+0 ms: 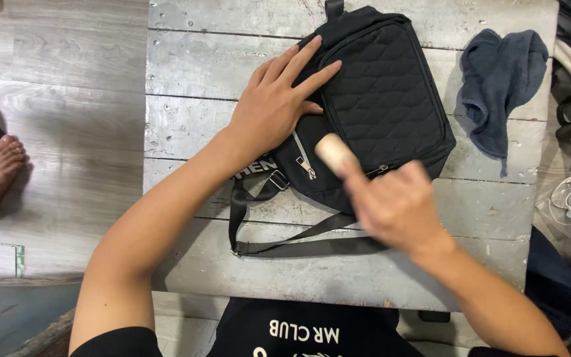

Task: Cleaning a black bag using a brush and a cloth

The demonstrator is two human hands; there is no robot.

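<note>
Black quilted fabric shoulder bag (381, 106) lies flat near far edge of weathered grey plank table (186, 119), strap (299, 246) trailing toward near edge. Left hand (275, 102) spread flat, fingers apart, pressing bag's left side. Right hand (394, 205) closed around pale wooden cylindrical handle (334, 152), its end over bag's lower front by zip pull (306, 165); working end hidden. Bag looks clean; progress unclear. Crumpled dark blue cloth (500, 82) at far right corner, untouched.

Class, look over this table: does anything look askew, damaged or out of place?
The table is worn, its grey paint chipped. A dark blue cloth lies crumpled beside the black bag. Nothing looks spilled.
</note>
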